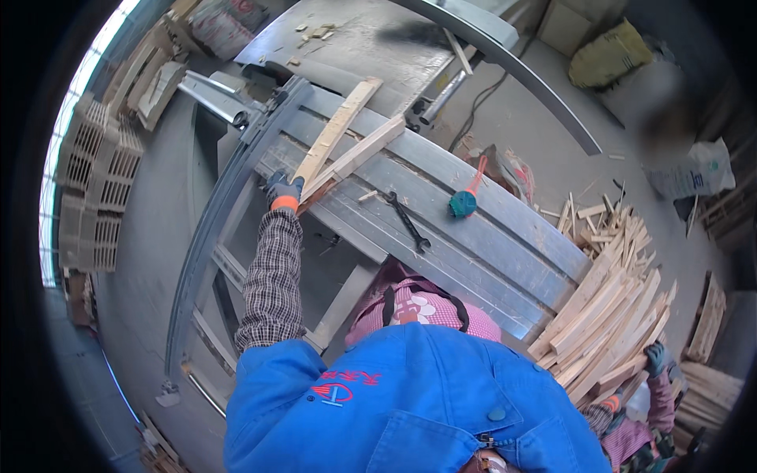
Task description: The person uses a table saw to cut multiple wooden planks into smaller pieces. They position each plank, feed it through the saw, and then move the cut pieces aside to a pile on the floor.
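My left hand (283, 189), in a dark glove with an orange cuff, is closed on the near end of a pale wooden board (339, 126). A second wooden board (359, 156) lies against it, its near end beside the same hand. Both rest slanting on the grooved metal saw table (481, 209). At the lower right, an orange cuff and checked sleeve mark my right hand (614, 403) by the ends of stacked wooden strips (611, 323); its fingers are hidden. Close by, another person's gloved hand (655, 359) touches the stack.
An open-end wrench (408, 225) and a round teal tool with an orange handle (464, 203) lie on the table. A metal rail (229, 185) runs along its left side. A dark disc (268, 73) stands beyond it. Wood scraps (319, 33) lie on the far surface.
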{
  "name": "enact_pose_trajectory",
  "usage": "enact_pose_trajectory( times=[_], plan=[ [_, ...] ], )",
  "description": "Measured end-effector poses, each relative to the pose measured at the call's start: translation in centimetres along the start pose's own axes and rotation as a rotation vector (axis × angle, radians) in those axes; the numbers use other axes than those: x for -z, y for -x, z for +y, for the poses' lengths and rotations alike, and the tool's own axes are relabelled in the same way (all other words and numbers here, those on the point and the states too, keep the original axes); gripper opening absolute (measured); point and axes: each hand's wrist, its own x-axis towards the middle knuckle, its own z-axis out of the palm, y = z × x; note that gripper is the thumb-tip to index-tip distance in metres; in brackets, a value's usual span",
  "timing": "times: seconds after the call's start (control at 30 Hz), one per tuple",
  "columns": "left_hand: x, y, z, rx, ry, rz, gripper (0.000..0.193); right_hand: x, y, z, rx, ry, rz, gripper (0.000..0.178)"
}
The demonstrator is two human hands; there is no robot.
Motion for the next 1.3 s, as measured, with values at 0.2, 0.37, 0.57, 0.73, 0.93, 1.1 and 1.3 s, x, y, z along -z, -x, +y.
enact_pose_trajectory(
  times=[0.2,0.37,0.57,0.73,0.93,1.1,1.3],
  plan=[
    [1.4,0.4,-8.2,0.366,0.028,-0.014,0.059,-3.3,-2.2,-6.3,0.374,0.268,0.203,0.035],
    [-0.3,1.0,-10.8,0.352,0.146,-0.111,0.058,-15.2,-0.6,-12.5,0.902,0.023,-0.022,0.022],
    [-1.9,-0.5,-11.5,0.395,0.58,-0.235,0.062,-46.2,19.1,-12.3,0.985,0.184,-0.805,0.025],
    [1.5,-1.6,-2.3,0.212,-0.117,-0.347,0.099,-61.7,45.6,-6.8,1.335,0.518,-1.187,0.026],
    [5.4,-2.9,2.0,0.18,-0.379,-0.651,0.096,-76.8,60.5,2.8,1.256,0.935,-1.571,0.041],
    [6.0,-3.2,-0.7,0.176,-0.224,-0.55,0.069,-82.9,67.2,7.6,1.174,1.382,-1.416,0.04],
    [2.1,-4.5,-9.7,0.127,0.124,0.064,0.081,-87.6,69.8,10.2,0.381,1.235,-1.463,0.052]
  ],
)
